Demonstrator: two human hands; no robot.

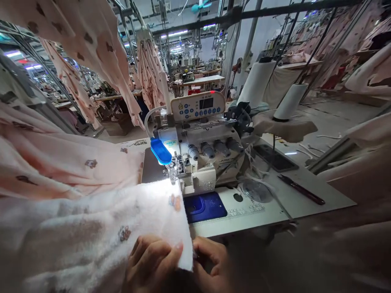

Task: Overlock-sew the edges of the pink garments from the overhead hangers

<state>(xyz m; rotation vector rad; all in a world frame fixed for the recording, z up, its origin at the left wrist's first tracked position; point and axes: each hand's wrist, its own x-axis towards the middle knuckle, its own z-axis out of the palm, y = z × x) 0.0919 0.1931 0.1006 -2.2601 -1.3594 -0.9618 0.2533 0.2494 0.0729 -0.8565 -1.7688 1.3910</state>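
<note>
A fluffy white fabric piece [100, 228] with small printed motifs lies across the table in front of an overlock sewing machine [201, 158]. Its far edge sits under the presser foot [174, 171], lit by the machine's lamp. My left hand [149, 262] grips the near corner of the fabric, thumb on top and fingers curled beneath. My right hand [212, 264] is closed just beside that corner, pinching its right edge. Both hands are at the table's front edge.
Pink printed fabric [61, 158] is piled to the left and hangs overhead. Two white thread cones [258, 81] stand behind the machine. A dark tool [301, 189] lies on the white table [305, 203] at right. More workstations fill the background.
</note>
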